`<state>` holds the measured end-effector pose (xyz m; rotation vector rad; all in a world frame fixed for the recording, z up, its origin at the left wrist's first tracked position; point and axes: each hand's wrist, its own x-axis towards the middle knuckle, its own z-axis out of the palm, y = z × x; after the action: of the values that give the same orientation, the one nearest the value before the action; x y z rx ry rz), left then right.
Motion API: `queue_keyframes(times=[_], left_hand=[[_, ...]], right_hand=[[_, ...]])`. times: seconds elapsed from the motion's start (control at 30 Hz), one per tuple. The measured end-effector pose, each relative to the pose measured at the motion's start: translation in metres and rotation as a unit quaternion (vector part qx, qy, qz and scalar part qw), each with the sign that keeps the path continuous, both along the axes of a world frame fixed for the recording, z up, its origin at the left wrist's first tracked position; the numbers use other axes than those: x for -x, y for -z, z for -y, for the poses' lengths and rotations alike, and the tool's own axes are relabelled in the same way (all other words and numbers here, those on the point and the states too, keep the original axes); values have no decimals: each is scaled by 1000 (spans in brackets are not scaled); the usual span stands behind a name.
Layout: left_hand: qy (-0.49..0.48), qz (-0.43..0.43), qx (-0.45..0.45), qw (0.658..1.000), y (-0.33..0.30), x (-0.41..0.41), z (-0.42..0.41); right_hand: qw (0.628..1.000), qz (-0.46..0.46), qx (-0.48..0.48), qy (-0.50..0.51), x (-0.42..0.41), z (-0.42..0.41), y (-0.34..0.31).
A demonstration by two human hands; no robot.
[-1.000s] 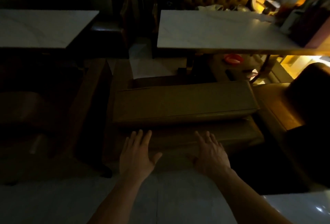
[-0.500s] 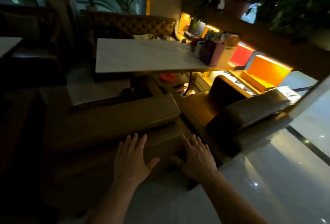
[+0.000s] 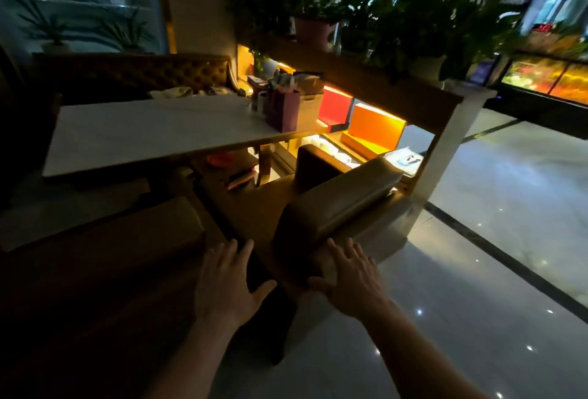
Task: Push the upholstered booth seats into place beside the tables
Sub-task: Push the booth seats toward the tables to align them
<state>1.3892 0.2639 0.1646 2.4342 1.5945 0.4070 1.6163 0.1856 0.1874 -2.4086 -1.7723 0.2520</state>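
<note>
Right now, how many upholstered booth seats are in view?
3: one low at left, one under the right hand, and a tufted one behind the table. Darkness at far left may hide more.

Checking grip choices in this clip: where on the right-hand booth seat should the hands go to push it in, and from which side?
Probably the padded backrest, from the aisle side, pushing toward the table. Its rounded top edge faces the person and the seat opens toward the table. The right hand already lies flat on the near end; the left hand hangs beside it.
</note>
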Motion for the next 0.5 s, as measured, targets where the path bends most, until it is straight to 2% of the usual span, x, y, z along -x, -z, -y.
queue_keyframes(times=[0.27,0.5], left_hand=[[-2,-3,26,1000,11,-175,7],[14,-4,52,999,52,-286,-30]], right_hand=[[999,12,25,17,-176,2,-6],[998,5,56,25,-280,-40,32]])
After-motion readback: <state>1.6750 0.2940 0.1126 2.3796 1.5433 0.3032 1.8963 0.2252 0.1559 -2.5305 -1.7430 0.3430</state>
